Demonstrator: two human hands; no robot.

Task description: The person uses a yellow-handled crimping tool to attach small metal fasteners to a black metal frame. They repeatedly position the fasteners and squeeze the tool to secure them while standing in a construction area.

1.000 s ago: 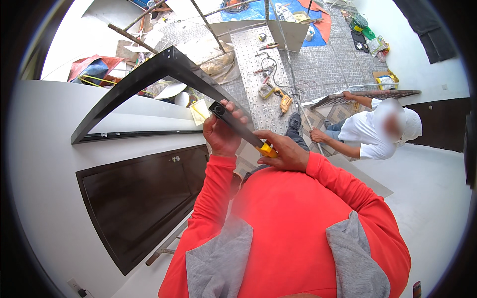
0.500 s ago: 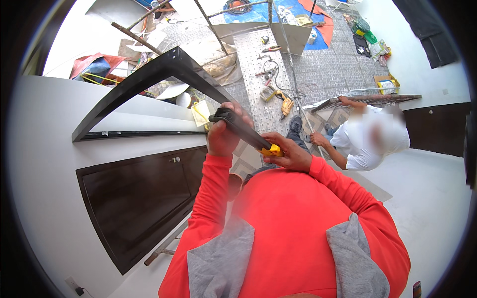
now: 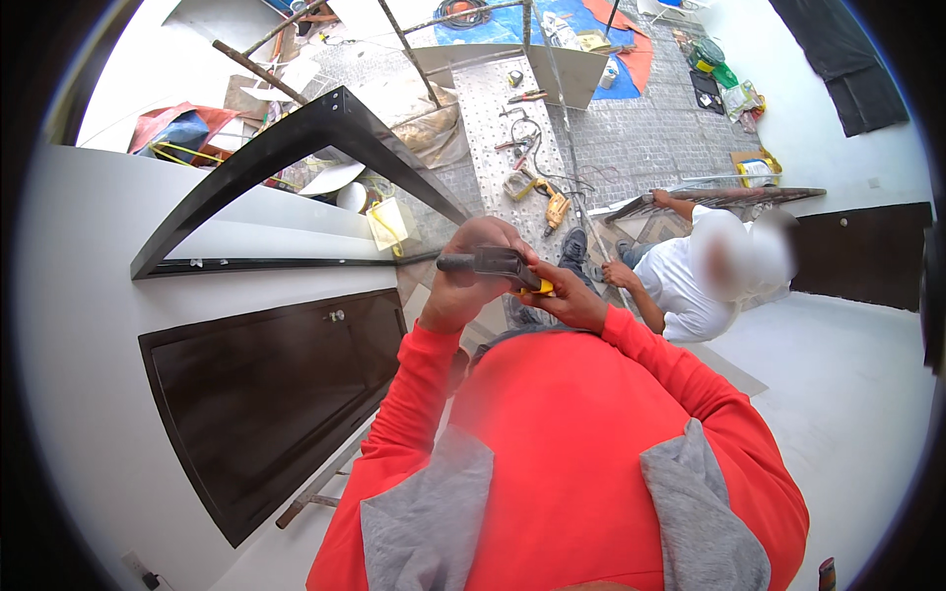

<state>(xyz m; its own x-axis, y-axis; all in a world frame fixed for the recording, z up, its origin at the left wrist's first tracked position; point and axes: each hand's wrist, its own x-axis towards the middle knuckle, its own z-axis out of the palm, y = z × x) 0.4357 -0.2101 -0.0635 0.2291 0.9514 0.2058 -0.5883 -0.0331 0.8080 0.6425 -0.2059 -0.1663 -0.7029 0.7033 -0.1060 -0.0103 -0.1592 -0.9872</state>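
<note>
Close together in front of my chest, my left hand [image 3: 463,300] and my right hand [image 3: 572,298] both grip a black hand tool [image 3: 505,263] with a yellow part. It looks like a bar clamp, though its exact kind is hard to tell. The left fingers wrap round its black body, from which a rounded dark end sticks out to the left. My right fingers close on the yellow part [image 3: 537,287]. Just beyond the left hand, a black angled metal frame [image 3: 340,113] rests along the white wall top; its near bar ends behind that hand.
A perforated scaffold plank [image 3: 493,128] carries an orange power drill [image 3: 557,210], cables and several hand tools. On the right, a person in a white shirt [image 3: 670,276] holds a dark metal grille [image 3: 729,198]. A dark brown door panel [image 3: 276,394] is at left, with scaffold pipes [image 3: 414,54] ahead.
My left hand has come nearer the right. The black tool has turned, so its long part now looks much shorter. The whole view has shifted slightly.
</note>
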